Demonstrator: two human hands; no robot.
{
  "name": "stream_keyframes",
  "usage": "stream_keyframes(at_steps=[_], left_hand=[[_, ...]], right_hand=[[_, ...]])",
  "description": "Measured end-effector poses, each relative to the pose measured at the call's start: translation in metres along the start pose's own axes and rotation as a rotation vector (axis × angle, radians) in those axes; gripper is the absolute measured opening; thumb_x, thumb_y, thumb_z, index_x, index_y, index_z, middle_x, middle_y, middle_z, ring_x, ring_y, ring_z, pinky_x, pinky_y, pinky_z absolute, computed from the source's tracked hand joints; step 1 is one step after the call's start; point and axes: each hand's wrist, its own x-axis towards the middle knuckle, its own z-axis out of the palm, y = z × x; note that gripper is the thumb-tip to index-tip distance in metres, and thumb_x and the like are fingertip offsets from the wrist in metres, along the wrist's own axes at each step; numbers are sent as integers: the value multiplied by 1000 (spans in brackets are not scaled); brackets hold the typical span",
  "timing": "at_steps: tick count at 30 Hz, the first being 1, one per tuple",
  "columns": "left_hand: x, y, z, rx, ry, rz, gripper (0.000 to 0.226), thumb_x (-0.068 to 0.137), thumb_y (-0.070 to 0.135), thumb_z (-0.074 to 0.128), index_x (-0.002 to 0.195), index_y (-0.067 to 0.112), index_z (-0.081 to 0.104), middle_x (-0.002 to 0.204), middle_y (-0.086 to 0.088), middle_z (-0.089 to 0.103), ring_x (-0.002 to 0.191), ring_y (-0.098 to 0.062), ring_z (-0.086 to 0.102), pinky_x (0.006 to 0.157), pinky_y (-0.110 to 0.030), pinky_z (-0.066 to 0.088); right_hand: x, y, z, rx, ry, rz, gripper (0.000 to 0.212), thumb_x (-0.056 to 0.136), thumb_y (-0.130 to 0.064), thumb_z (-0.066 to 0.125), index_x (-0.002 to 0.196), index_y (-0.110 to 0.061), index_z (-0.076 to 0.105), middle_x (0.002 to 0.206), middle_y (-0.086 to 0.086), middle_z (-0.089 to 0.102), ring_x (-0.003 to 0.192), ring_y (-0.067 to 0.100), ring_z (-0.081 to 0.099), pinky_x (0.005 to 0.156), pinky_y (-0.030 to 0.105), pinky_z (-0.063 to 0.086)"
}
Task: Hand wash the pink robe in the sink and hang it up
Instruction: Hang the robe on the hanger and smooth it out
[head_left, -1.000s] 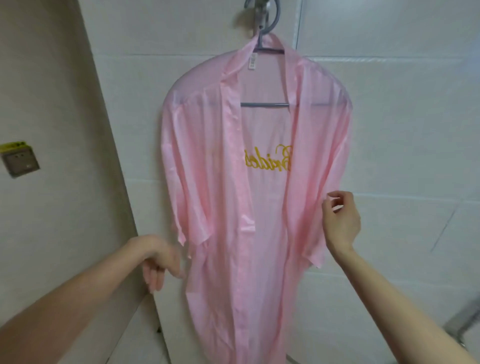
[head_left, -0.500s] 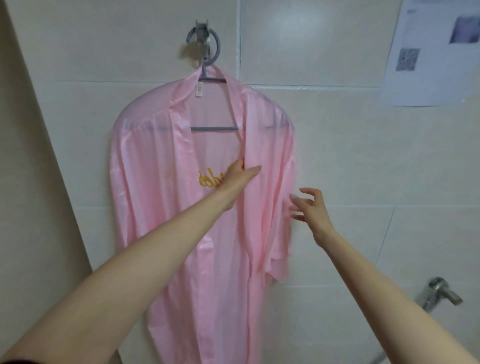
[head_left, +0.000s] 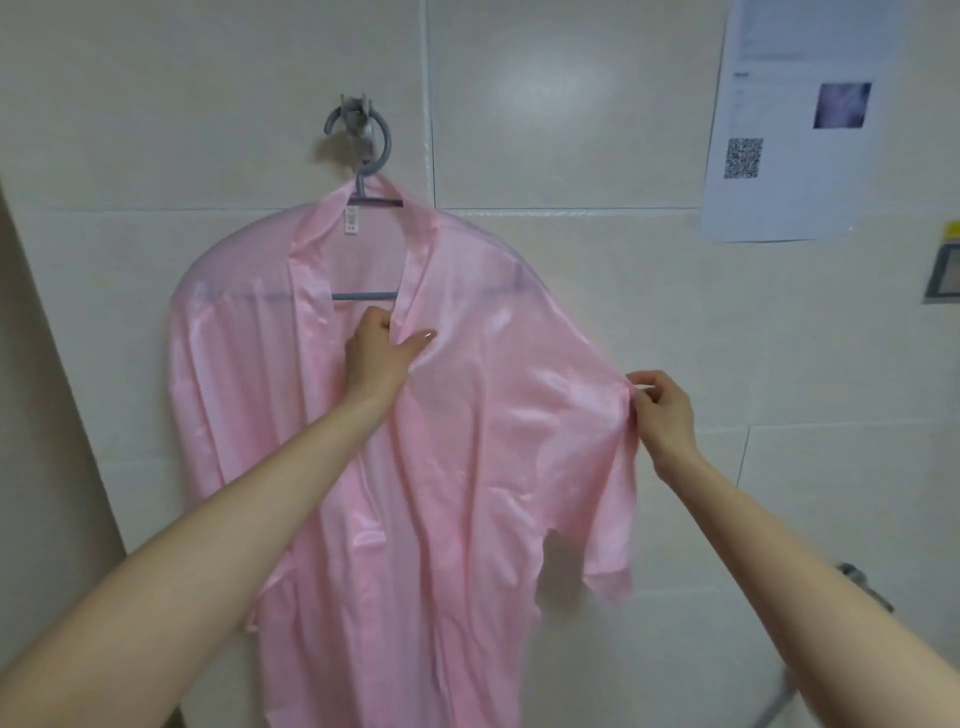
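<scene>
So the pink robe (head_left: 493, 441) is hanging flat against the tiled wall on a grey hanger (head_left: 363, 296), and the hanger's loop sits on a wall hook (head_left: 358, 124). It's spread open down the front and the hem runs out of the bottom of the shot.

The left hand (head_left: 376, 358) is up just under the hanger bar, fingers curled round the robe's front edge with the thumb lying out on the fabric. Over to the right, the right hand (head_left: 665, 410) pinches the sleeve near the shoulder seam and pulls it out sideways, so that side is stretched taut.

Further right there's a paper notice (head_left: 800, 130) with a QR code stuck on the tiles, and a metal tap (head_left: 865, 592) pokes in low down.

Progress-wise, honestly hard to call. No sink in view, and I can't tell if the fabric is wet or dry. Either it's washed and getting straightened on the hanger, so basically done, or it's about to come down and everything's still to do.
</scene>
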Motion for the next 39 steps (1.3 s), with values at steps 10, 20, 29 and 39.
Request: stream_keyframes(at_steps=[10, 20, 29, 39], left_hand=[[-45, -19, -25, 86, -728, -21, 32, 77, 20, 75, 104, 11, 59, 93, -2, 67, 82, 5, 64, 80, -7, 47], [-63, -44, -40, 414, -847, -30, 26, 81, 28, 72, 98, 11, 61, 89, -12, 67, 72, -14, 62, 61, -22, 48], [-83, -45, -53, 33, -1034, -310, 58, 53, 49, 83, 91, 8, 64, 84, -4, 68, 83, -15, 63, 72, -19, 51], [-84, -45, -58, -135, -1154, -305, 62, 54, 36, 82, 106, 8, 66, 106, -11, 69, 95, -20, 66, 79, -27, 56]], right_hand=[[-14, 29, -48, -201, -304, -28, 27, 75, -3, 73, 82, -22, 55, 82, -2, 56, 72, 17, 50, 60, 26, 39], [-13, 43, -84, -306, -601, 191, 18, 80, 2, 64, 93, -8, 72, 85, 8, 68, 79, 19, 61, 76, 34, 48], [-14, 50, -79, -588, -236, 173, 45, 65, -31, 83, 52, -17, 43, 55, 0, 44, 56, 20, 40, 58, 32, 28], [-29, 54, -82, -586, -172, 129, 6, 76, -12, 72, 80, -7, 72, 70, 4, 61, 69, 19, 56, 60, 30, 41]])
